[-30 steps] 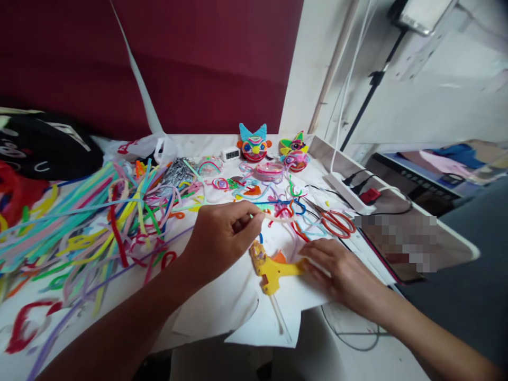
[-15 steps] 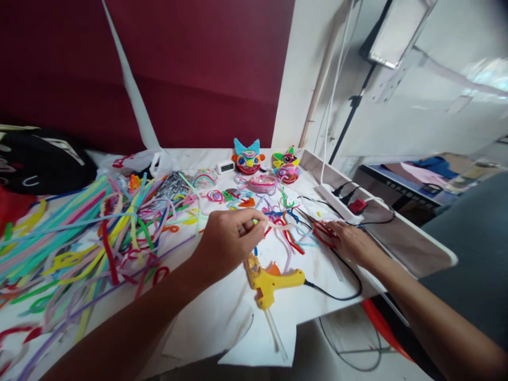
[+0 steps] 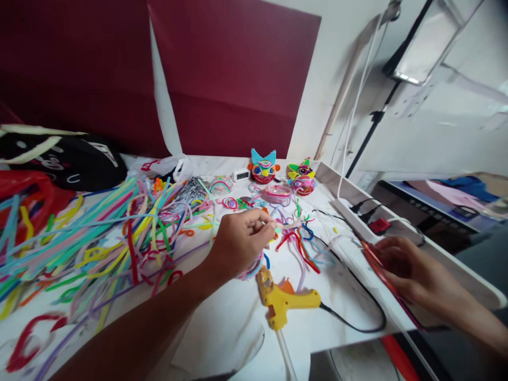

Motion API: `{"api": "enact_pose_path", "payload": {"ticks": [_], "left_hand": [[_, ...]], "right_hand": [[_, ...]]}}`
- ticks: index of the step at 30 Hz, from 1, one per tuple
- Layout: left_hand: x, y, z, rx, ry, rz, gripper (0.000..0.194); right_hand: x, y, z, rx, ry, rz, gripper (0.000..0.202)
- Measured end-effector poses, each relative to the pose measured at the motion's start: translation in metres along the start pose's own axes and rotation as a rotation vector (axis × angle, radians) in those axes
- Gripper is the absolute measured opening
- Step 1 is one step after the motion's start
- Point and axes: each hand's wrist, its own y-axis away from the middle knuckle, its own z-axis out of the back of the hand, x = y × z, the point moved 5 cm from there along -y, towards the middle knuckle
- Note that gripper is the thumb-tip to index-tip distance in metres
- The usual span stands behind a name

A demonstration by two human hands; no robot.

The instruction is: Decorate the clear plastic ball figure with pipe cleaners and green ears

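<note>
My left hand [image 3: 246, 241] is closed in a pinch on a thin pale pink pipe cleaner [image 3: 291, 226], whose free end points right over the table. Behind and under that hand, part of a pink and blue coiled piece [image 3: 254, 269] shows; the rest is hidden. On the right, by the table's raised edge, my right hand [image 3: 413, 270] curls around the red handles of the scissors [image 3: 375, 256], somewhat blurred. Just below my left hand lies a yellow glue gun [image 3: 289, 300] with a clear glue stick in its back. Loose red, blue and orange pipe cleaners [image 3: 304, 251] lie between my hands.
A large heap of coloured pipe cleaners [image 3: 107, 233] covers the left side. Two bright mask-like figures [image 3: 263, 166] stand at the back beside a small digital clock [image 3: 240, 175]. A power strip [image 3: 363, 217] lies along the right edge, and the glue gun's black cord [image 3: 384, 312] loops nearby.
My right hand has moved right and toward me with the scissors, away from the pipe cleaners. My left hand still pinches the pale strip. The view has turned slightly left.
</note>
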Motion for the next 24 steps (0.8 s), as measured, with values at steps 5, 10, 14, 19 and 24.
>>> {"api": "enact_pose_path", "payload": {"ticks": [5,10,14,19,24], "left_hand": [[0.003,0.001,-0.003,0.001,0.158,0.074,0.013],[-0.006,0.007,0.001,-0.108,0.008,-0.068,0.014],[-0.014,0.011,0.005,-0.171,-0.097,-0.169,0.015],[-0.024,0.017,0.006,-0.218,-0.187,-0.284,0.015],[-0.030,0.023,0.005,-0.239,-0.256,-0.373,0.013]], "right_hand": [[0.034,0.029,-0.019,0.033,-0.334,-0.128,0.056],[0.073,0.044,-0.059,0.160,-0.409,-0.092,0.031],[0.089,0.051,-0.082,0.232,-0.388,-0.045,0.023],[0.103,0.049,-0.088,0.248,-0.367,0.014,0.026],[0.120,0.041,-0.094,0.308,-0.454,0.065,0.021]]}}
